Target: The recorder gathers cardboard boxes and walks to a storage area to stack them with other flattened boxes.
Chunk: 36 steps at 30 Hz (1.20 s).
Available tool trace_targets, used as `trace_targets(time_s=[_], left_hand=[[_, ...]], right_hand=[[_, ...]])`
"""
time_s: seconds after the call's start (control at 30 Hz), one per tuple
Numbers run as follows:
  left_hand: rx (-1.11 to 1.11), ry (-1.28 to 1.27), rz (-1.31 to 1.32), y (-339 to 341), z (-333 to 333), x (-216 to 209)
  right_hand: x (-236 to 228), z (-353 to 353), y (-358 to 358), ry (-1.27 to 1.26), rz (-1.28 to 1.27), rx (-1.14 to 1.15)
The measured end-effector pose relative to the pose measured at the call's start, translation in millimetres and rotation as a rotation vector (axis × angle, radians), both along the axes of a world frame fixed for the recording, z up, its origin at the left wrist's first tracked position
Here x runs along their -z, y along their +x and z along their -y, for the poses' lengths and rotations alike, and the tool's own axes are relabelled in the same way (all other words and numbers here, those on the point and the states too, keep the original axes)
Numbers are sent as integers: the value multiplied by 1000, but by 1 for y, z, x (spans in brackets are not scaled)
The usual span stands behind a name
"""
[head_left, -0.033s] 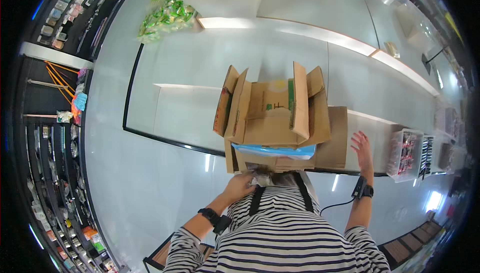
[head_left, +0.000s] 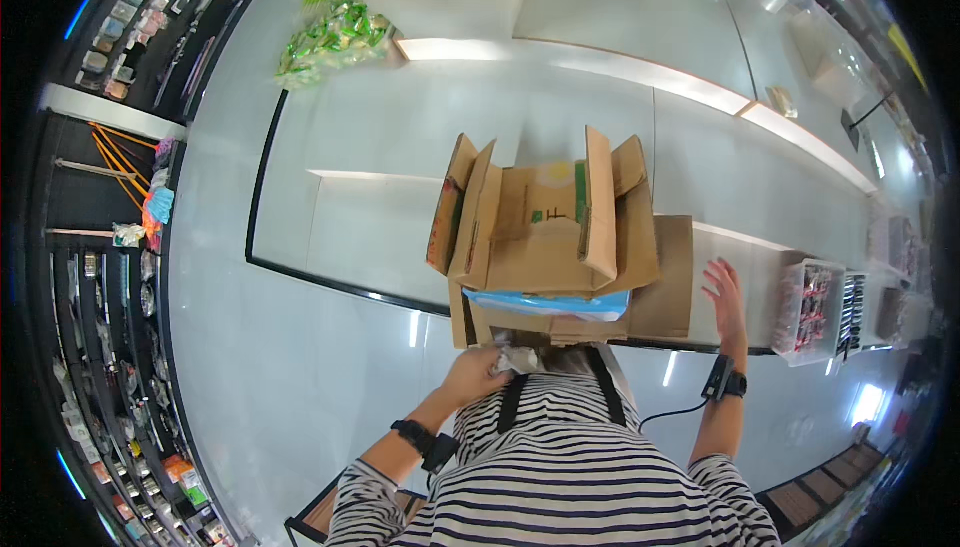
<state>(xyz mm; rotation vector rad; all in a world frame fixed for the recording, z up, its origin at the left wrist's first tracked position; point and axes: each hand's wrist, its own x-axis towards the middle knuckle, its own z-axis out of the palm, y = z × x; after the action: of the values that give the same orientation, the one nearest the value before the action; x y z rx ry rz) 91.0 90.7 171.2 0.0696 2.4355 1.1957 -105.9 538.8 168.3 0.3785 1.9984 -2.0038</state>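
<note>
Close to my chest, my left hand (head_left: 472,377) is closed around a crumpled whitish wad (head_left: 518,359), perhaps plastic or paper; its exact kind is hard to make out. Over to the right, my right hand (head_left: 726,302) is raised with fingers apart and nothing in it. It is nearest to a flat cardboard flap (head_left: 664,277). Between and beyond my hands stands an opened brown cardboard box (head_left: 545,257), its flaps upright. Below its near side a blue-and-white package (head_left: 550,304) shows, lying in more cardboard. The inside of the box is only partly visible.
A pale counter (head_left: 370,217) with a black edge bears the boxes. Clear bins (head_left: 808,309) of small goods stand at the right. Green-wrapped packets (head_left: 335,32) lie at the far left. Black display racks (head_left: 100,347) line the left side, and a low brown slatted shelf (head_left: 825,487) is lower right.
My left hand has shifted very slightly left, and the whitish wad shows a little more. My right hand and the boxes look nearly the same.
</note>
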Motion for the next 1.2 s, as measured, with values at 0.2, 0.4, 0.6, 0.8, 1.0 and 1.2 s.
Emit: trace_targets(time_s=[0.2, 0.4, 0.6, 0.8, 1.0, 1.2], left_hand=[[-33, -4, -675, -82, 1, -114], [-146, -210, -541, -132, -37, -72], [-297, -64, -295, -95, -41, -62], [-267, 96, -71, -71, -17, -82], [-841, 673, -549, -112, 52, -100], [-852, 1399, 254, -157, 104, 24]], right_hand=[[-68, 83, -41, 40, -201, -241], [-73, 170, -72, 32, -118, -347], [-56, 170, -40, -115, 50, -236], [-38, 142, -12, -211, 376, -180], [-39, 137, -12, -256, 394, -175], [-22, 152, -11, -251, 311, -91]])
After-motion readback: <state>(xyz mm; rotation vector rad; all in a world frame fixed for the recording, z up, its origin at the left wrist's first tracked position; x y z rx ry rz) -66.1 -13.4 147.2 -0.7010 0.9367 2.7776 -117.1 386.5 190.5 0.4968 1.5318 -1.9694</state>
